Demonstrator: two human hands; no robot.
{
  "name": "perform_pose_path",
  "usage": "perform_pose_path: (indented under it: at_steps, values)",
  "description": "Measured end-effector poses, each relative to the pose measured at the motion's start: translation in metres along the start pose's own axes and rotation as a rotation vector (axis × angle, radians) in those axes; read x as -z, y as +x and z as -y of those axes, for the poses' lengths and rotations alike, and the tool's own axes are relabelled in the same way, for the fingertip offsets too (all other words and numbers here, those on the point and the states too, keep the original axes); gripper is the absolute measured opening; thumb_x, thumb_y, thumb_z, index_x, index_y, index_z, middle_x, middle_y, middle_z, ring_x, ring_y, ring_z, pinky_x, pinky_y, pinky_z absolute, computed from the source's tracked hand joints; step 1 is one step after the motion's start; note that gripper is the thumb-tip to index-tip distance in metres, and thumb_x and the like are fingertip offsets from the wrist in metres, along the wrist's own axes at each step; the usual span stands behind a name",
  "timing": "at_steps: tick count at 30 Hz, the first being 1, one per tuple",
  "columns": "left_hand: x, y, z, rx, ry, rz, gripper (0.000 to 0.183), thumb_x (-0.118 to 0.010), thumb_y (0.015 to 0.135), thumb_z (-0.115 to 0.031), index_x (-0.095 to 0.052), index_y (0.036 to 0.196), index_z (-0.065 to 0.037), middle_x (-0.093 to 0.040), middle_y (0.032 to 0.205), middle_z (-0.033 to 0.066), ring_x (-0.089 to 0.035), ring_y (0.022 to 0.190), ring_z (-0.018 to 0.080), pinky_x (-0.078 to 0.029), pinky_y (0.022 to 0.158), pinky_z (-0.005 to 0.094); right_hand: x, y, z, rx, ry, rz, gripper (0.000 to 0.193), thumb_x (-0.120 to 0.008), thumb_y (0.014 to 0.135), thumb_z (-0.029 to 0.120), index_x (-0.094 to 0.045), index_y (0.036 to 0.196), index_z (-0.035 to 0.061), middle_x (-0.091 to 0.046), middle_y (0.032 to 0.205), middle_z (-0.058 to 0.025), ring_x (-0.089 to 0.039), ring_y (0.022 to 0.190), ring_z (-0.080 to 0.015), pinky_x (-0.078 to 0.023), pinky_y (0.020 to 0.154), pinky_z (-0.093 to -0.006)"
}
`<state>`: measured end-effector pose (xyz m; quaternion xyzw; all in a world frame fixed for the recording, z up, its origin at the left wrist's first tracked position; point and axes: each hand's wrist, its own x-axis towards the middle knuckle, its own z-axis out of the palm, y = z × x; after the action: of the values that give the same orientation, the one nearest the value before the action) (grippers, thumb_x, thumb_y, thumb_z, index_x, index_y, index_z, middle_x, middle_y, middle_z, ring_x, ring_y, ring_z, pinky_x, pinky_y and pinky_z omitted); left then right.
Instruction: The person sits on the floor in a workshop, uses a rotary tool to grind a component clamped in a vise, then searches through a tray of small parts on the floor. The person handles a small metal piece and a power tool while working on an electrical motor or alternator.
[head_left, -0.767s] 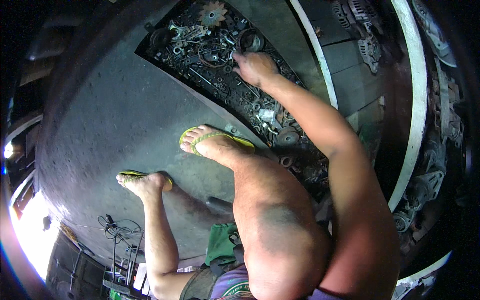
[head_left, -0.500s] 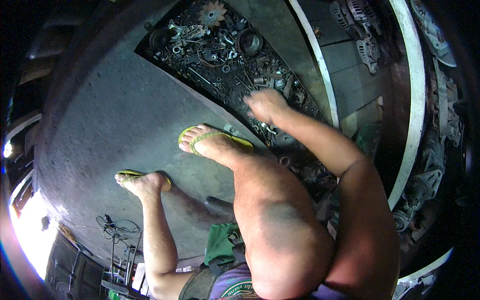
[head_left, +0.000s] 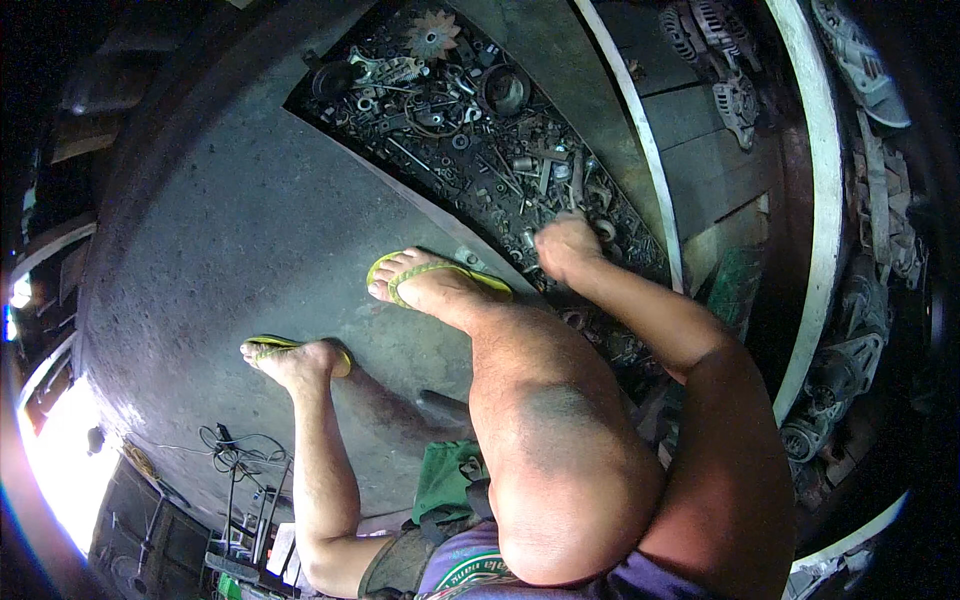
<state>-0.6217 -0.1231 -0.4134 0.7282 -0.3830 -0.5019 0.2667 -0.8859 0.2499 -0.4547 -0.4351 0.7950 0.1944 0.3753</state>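
My right hand (head_left: 568, 247) is over the near part of a long, dark metal tray (head_left: 420, 200) on the floor, just beyond my right foot. Its fingers curl closed, and whatever they may hold is hidden. Beside the fingertips lies a pale metal ring (head_left: 604, 230). Loose scrap parts fill the tray: nuts, bolts, washers, rods and small brackets. A flat metal bar (head_left: 577, 178) and a short cylinder (head_left: 522, 163) lie a little beyond the hand. My left hand is out of the picture.
At the tray's far end are a rusty toothed wheel (head_left: 432, 35) and a round metal cup (head_left: 505, 90). Alternator-like housings (head_left: 735, 105) stand past a white curved rail (head_left: 640, 120) on the right. My feet in yellow flip-flops (head_left: 490, 283) rest on the concrete floor (head_left: 230, 220).
My right hand has drawn nearer and to the right within the tray, and its fingers look more curled. The whole view has shifted slightly.
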Motion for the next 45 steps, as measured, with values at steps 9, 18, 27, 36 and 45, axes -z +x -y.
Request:
perform_pose_path:
  at_steps: [9,18,27,36,45]
  values:
    - [0.028,0.039,0.028,-0.267,0.451,0.091,0.082,-0.04,0.114,-0.057,-0.017,0.172,-0.004,-0.019,0.181,0.0059,-0.023,0.164,0.0226,-0.015,0.135,0.0385,-0.027,-0.035,-0.01,-0.182,0.21,0.14,0.036,-0.056,0.105,0.033,-0.085,0.099,0.0116,-0.083,0.108,-0.0124,-0.08,0.101,-0.0326,-0.062,0.088,-0.0479]
    - [0.003,0.012,0.006,-0.05,0.298,-0.008,0.09,-0.038,0.112,-0.063,-0.014,0.173,-0.002,-0.018,0.181,0.0078,-0.021,0.166,0.0255,-0.014,0.136,0.0414,0.069,-0.029,-0.046,-0.276,0.572,-0.272,0.06,-0.073,0.102,0.047,-0.066,0.142,0.0029,-0.076,0.126,-0.0258,-0.074,0.117,-0.0409,-0.059,0.103,-0.051]
    - [-0.018,-0.027,-0.018,-0.049,0.109,-0.048,0.09,-0.032,0.114,-0.059,-0.004,0.173,0.003,-0.007,0.185,0.0122,-0.011,0.17,0.0246,-0.009,0.138,0.0409,0.108,0.044,-0.067,-0.387,0.34,0.004,0.076,-0.084,0.088,0.064,-0.077,0.124,-0.0023,-0.079,0.122,-0.0232,-0.077,0.116,-0.0371,-0.061,0.101,-0.0463]
    - [0.01,0.016,0.011,-0.129,0.246,0.011,0.087,-0.043,0.114,-0.048,-0.006,0.171,0.006,-0.011,0.182,0.0175,-0.013,0.169,0.0277,-0.009,0.138,0.0385,0.097,0.043,-0.075,-0.481,0.462,-0.013,0.077,-0.089,0.082,0.063,-0.08,0.119,-0.0029,-0.078,0.125,-0.0244,-0.076,0.119,-0.0377,-0.061,0.101,-0.0465]
    - [0.025,0.041,0.022,-0.345,1.012,0.014,0.098,-0.056,0.108,-0.049,-0.006,0.171,0.008,-0.01,0.182,0.0215,-0.012,0.169,0.0297,-0.005,0.138,0.0409,0.098,0.076,-0.071,-0.5,0.544,-0.067,0.075,-0.088,0.08,0.065,-0.082,0.112,-0.0013,-0.079,0.123,-0.0243,-0.077,0.114,-0.0368,-0.062,0.098,-0.0455]
